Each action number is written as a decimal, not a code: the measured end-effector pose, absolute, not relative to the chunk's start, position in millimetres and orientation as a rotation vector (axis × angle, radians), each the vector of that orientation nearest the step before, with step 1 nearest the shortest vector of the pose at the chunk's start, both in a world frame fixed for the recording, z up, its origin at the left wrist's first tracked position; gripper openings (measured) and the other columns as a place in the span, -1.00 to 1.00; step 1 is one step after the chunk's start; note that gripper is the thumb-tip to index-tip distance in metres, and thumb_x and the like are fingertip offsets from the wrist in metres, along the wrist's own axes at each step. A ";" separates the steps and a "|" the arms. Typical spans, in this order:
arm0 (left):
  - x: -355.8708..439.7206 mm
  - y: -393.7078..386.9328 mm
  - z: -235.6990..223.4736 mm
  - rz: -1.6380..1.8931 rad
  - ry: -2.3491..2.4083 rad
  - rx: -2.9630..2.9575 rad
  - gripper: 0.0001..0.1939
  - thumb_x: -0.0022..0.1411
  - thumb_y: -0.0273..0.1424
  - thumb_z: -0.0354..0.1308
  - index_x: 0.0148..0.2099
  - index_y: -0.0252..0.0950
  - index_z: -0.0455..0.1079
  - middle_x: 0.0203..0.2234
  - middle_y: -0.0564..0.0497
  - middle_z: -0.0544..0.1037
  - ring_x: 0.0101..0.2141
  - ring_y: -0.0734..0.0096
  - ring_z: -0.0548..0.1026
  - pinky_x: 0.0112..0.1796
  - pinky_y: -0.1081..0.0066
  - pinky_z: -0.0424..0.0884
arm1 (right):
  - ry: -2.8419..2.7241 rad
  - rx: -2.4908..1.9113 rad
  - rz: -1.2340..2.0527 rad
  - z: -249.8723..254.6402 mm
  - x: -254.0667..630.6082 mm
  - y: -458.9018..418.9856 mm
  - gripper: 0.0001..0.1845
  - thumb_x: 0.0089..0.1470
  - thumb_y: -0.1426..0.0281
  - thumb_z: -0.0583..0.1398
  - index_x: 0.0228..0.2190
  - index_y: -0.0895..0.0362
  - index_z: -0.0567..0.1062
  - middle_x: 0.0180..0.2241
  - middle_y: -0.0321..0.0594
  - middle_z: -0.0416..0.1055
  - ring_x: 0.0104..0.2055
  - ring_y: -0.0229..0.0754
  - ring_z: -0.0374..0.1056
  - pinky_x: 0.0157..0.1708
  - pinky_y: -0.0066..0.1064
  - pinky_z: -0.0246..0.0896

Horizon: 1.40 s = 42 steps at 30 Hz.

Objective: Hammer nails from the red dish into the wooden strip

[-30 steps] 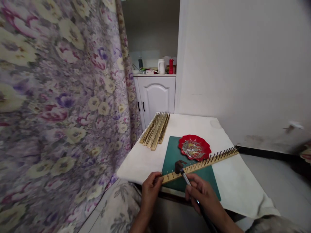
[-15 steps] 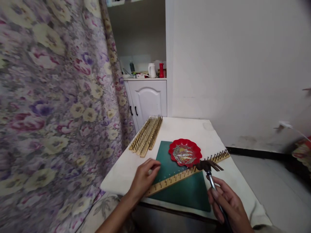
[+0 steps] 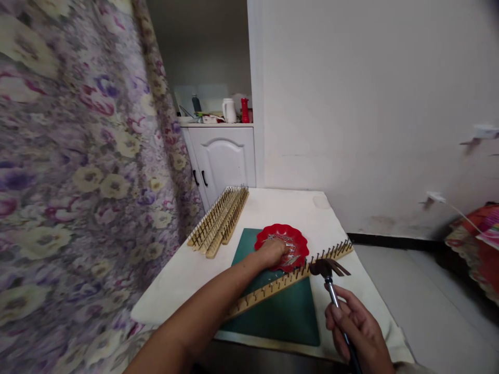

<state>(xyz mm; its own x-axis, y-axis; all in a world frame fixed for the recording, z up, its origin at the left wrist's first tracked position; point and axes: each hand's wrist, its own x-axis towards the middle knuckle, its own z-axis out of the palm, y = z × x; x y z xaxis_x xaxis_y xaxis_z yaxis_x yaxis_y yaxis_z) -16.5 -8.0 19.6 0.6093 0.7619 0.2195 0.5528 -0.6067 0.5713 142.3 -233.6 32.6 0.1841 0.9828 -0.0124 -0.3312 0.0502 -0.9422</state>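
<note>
My left hand [image 3: 273, 253] reaches into a red scalloped dish [image 3: 300, 240] of loose nails [image 3: 290, 254]. Its fingers point down among the nails, and the fingertips are hidden. In my right hand [image 3: 356, 324] is a claw hammer [image 3: 330, 278], gripped by the handle with its head up. The hammer head overlaps part of a wooden strip [image 3: 259, 295] in my view. Nails stand in rows along this strip, which lies slantwise over a green mat [image 3: 288, 317].
Several nail-studded wooden strips [image 3: 212, 246] lie together at the table's back left. A white cloth covers the table [image 3: 283, 202]. A floral curtain [image 3: 97, 208] hangs at left, and a white cabinet [image 3: 226, 156] stands behind. The wall is at the back right.
My left hand has moved from beside the strip's near end up and right into the red dish. The right hand still holds the hammer. The whole view has shifted slightly.
</note>
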 end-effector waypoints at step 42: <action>-175.1 -212.9 -13.2 1.426 1.537 1.409 -0.79 0.10 -0.24 0.13 -0.38 -0.29 0.42 -0.52 0.07 0.46 -0.43 0.42 0.40 -0.38 0.51 0.30 | -1.080 -1.111 1.284 9.3 108.8 -244.6 -0.54 0.03 0.15 0.22 -0.10 0.13 0.30 -0.56 -0.32 0.39 -0.76 -0.44 0.08 -0.74 -0.57 -0.12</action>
<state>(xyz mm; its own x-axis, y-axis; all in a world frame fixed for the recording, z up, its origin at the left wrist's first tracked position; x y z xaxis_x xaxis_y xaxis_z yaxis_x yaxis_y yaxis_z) -175.1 -212.9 -13.2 -0.2514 0.9423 0.2210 0.2904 -0.1443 0.9460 108.8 -244.6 9.3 0.0076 0.9998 -0.0181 -0.1539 -0.0167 -0.9879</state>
